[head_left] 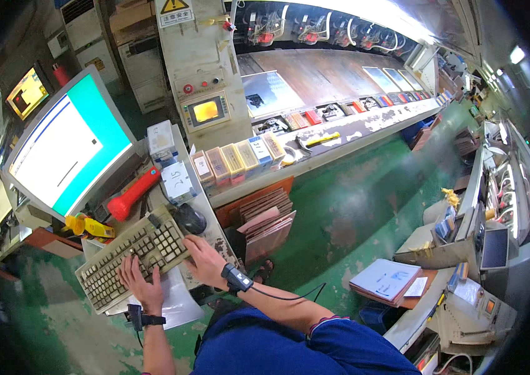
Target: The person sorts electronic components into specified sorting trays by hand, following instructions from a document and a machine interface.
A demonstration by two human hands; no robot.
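A beige keyboard (110, 270) lies tilted on the small desk in front of me. My left hand (141, 282) rests over its middle keys, fingers spread and holding nothing. At the keyboard's right end, my right hand (203, 261) touches the edge by the number keys, with its fingers stretched out and nothing visible in them. A black mouse (190, 219) sits just beyond that hand. Beyond the keyboard are a red flashlight (133, 194) and a yellow bottle (90, 226). A lit monitor (68, 147) stands at the far left of the keyboard. Each wrist wears a black strapped device.
Labelled boxes (240, 159) line the near end of a long machine bed (315, 75), with a yellow-handled hammer (318, 141) beside them. Stacked boards (268, 225) stand below. A control panel (205, 112) rises ahead. Papers (383, 281) are piled on the right.
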